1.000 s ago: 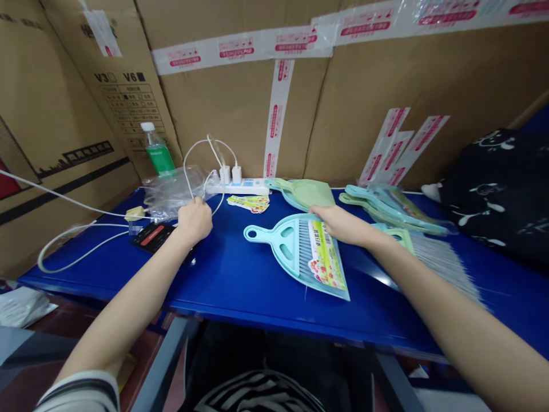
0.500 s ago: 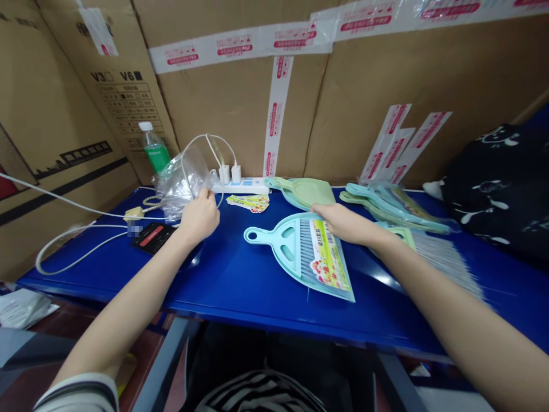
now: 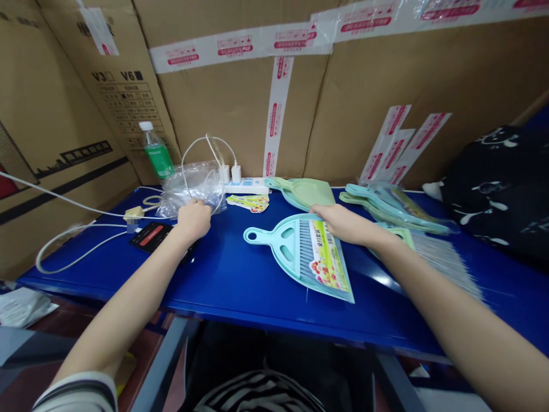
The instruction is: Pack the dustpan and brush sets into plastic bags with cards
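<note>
My left hand [image 3: 194, 218] is closed on the near edge of a heap of clear plastic bags [image 3: 191, 186] at the back left of the blue table [image 3: 240, 280]. My right hand [image 3: 341, 222] rests on the far edge of a light blue dustpan and brush set [image 3: 306, 252], which lies flat with a yellow-green label card on it. The fingers curl over the set's far edge. A black phone [image 3: 151, 235] lies just left of my left wrist.
A white power strip [image 3: 245, 185] with chargers and white cables [image 3: 72, 240] sits at the back. A green bottle [image 3: 156, 152] stands behind the bags. More green and blue dustpans [image 3: 388, 205] and loose label cards [image 3: 249, 201] lie near the cardboard boxes. A black bag [image 3: 501, 183] is right.
My left hand lifted the plastic bags up half a second ago and has now lowered them back toward the table. My right hand has stayed on the dustpan set.
</note>
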`<state>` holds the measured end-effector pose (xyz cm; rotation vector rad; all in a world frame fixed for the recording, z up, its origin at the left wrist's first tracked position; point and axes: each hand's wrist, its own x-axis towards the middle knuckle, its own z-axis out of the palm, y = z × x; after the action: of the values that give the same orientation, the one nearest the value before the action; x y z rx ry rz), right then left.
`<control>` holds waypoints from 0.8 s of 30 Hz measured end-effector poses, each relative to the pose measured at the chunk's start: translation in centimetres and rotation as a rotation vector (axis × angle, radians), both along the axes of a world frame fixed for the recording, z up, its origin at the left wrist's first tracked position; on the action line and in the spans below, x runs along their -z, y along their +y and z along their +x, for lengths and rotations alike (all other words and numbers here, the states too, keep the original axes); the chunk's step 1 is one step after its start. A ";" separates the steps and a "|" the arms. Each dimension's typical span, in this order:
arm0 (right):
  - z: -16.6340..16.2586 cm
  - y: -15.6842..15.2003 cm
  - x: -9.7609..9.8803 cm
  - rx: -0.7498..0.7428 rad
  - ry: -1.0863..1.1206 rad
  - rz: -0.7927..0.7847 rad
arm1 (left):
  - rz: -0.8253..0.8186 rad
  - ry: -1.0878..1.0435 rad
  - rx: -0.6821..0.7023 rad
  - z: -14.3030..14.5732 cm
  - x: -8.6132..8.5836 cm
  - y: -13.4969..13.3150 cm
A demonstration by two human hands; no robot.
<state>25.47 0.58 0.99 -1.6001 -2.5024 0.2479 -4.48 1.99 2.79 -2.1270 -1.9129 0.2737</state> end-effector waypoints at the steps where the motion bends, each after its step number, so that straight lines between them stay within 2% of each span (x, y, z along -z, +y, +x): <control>1: -0.1 -0.1 -0.1 0.010 -0.006 -0.008 | -0.016 0.002 0.010 -0.1 0.2 0.1; 15: -0.3 -0.2 -0.1 0.044 -0.018 -0.054 | -0.032 -0.017 0.000 -0.6 1.2 0.9; 24: -0.3 -0.2 -0.1 0.049 -0.021 -0.068 | -0.032 0.022 -0.011 -0.4 0.9 0.8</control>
<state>25.17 0.40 1.07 -1.6962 -2.4919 0.3139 -4.93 2.83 1.90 -2.1259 -1.9208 0.3308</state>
